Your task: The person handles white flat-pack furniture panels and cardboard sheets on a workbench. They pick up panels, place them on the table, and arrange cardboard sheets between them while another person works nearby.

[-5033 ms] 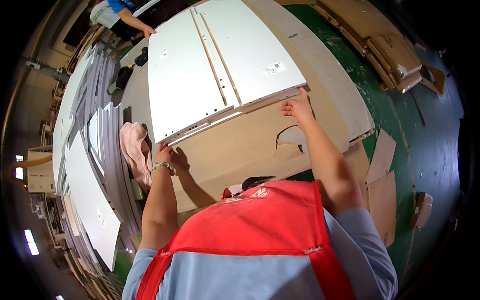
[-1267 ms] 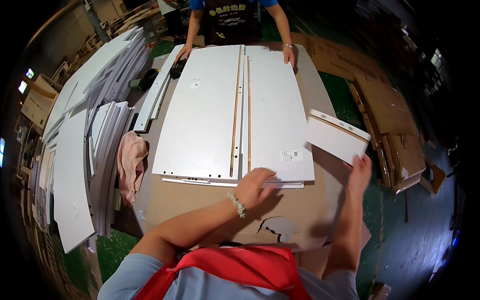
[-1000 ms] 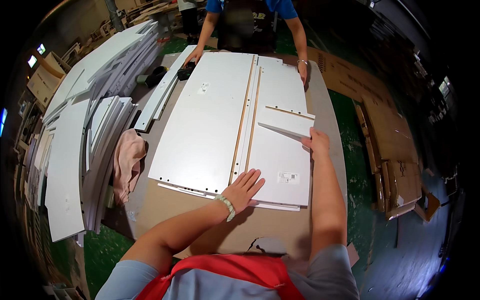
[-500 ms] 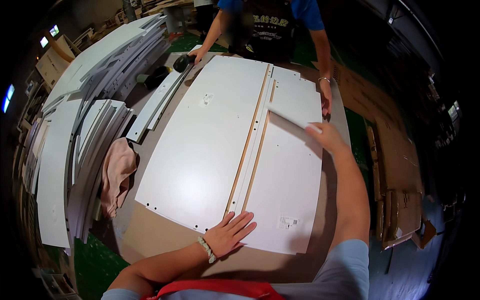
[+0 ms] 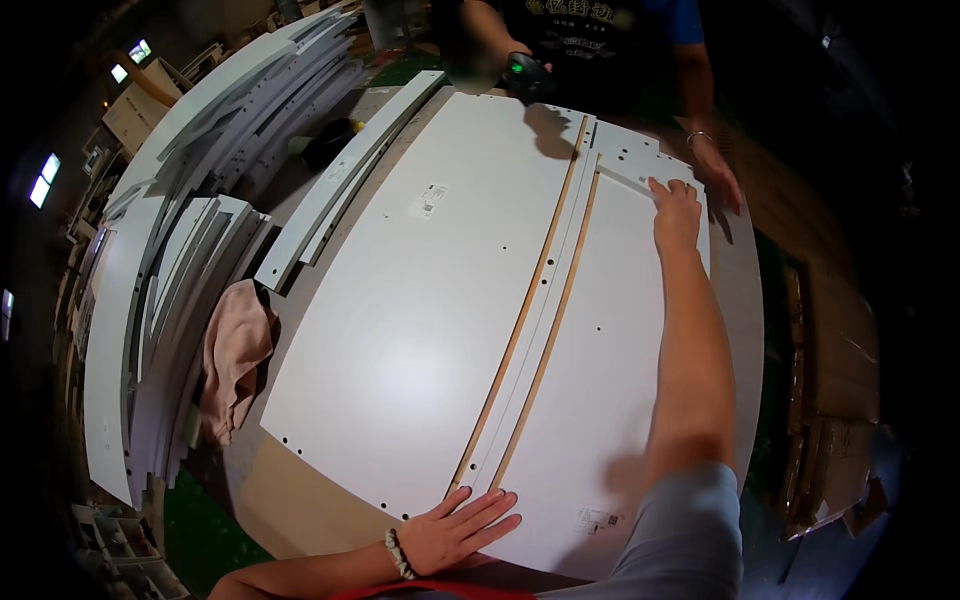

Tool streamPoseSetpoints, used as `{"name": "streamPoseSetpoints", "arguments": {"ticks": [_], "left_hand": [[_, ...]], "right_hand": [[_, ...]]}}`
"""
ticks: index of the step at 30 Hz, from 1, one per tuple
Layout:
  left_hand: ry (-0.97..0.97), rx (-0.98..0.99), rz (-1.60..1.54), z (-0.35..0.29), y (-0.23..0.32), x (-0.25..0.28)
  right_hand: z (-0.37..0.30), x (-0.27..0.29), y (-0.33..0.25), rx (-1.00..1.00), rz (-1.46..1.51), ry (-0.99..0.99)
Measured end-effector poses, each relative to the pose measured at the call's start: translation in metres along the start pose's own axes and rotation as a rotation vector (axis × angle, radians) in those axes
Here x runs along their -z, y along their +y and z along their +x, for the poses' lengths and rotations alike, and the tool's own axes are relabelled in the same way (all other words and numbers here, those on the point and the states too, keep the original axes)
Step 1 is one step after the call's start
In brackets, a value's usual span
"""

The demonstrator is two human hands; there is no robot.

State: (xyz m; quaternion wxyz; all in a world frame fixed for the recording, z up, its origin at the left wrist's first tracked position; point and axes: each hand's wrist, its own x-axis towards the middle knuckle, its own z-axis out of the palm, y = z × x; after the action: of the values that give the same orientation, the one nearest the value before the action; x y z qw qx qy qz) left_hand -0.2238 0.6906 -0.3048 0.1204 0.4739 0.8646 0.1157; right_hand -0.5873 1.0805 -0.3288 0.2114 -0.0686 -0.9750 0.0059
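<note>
A: What's different from a moment ago?
B: The right hand (image 5: 676,205) has reached further out, fingers spread flat, pressing the small white board strip (image 5: 628,180) onto the far end of the large white panels (image 5: 430,320) on the counter (image 5: 290,500).
A: And the left hand (image 5: 458,525)?
B: Flat and open on the near edge, steadying them.

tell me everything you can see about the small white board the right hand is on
The small white board is a flat, narrow panel with a smooth white face, seemingly laminated wood, with a few small drilled holes. It lies at the far right end of the big white panels, over their top edge. The right hand presses on its near edge, palm down. A co-worker's hand rests just beyond it; whether it touches the board is unclear.
</note>
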Motion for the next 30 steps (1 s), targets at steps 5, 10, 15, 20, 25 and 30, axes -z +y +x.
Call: {"name": "streamPoseSetpoints", "arguments": {"ticks": [5,10,15,20,25,30], "left_hand": [[0.115,0.002,0.211,0.002,-0.004,-0.012],[0.046,-0.003,0.051,0.000,-0.004,-0.006],[-0.031,0.010,-0.016,-0.001,0.005,0.009],[0.390,0.056,-0.325,-0.042,-0.029,0.001],[0.872,0.835,0.182,-0.148,-0.160,0.022],[0.592,0.848,-0.501,-0.176,-0.209,0.006]], "right_hand": [[0.035,-0.049,-0.017,-0.216,0.049,0.158],[-0.010,-0.023,-0.028,-0.034,0.106,-0.202],[-0.156,0.078,-0.050,0.186,0.256,-0.389],[-0.354,0.178,-0.035,-0.364,0.892,-0.284],[-0.503,0.193,-0.051,-0.719,1.350,0.022],[-0.516,0.179,-0.082,-0.730,1.282,0.132]]}}
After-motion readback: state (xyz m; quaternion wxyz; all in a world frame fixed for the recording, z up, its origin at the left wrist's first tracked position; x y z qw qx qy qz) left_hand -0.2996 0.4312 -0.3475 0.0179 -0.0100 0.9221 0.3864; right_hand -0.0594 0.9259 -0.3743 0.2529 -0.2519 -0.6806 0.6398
